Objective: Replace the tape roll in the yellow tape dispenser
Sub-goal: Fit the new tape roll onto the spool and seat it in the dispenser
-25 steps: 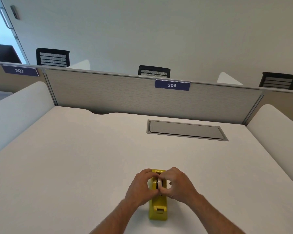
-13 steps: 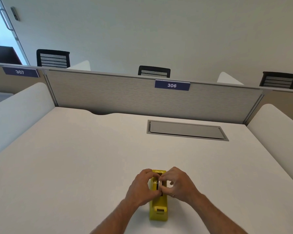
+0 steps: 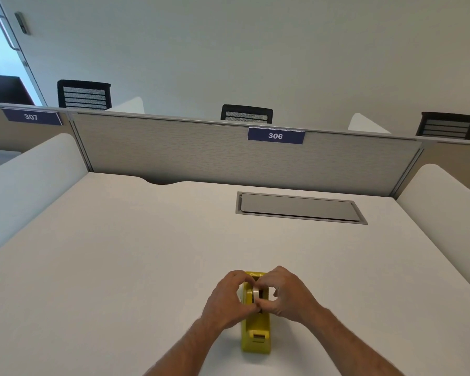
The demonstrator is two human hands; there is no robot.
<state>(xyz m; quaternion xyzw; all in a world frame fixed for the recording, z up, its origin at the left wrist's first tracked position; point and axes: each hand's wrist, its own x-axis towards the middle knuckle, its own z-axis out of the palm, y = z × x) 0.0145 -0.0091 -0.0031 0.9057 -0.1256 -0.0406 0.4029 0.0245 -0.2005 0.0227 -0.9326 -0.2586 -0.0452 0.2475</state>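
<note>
Your left hand (image 3: 226, 299) and right hand (image 3: 288, 293) both pinch the tape roll (image 3: 256, 294) seated in the yellow tape dispenser (image 3: 256, 332) on the worktop (image 3: 120, 267), each grip clamped on it.

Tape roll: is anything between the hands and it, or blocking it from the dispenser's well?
Nothing visible. Both the left hand and right hand already pinch the tape roll, which sits in the open top of the yellow tape dispenser. Whether it is fully seated cannot be told; fingers hide its sides.
</note>
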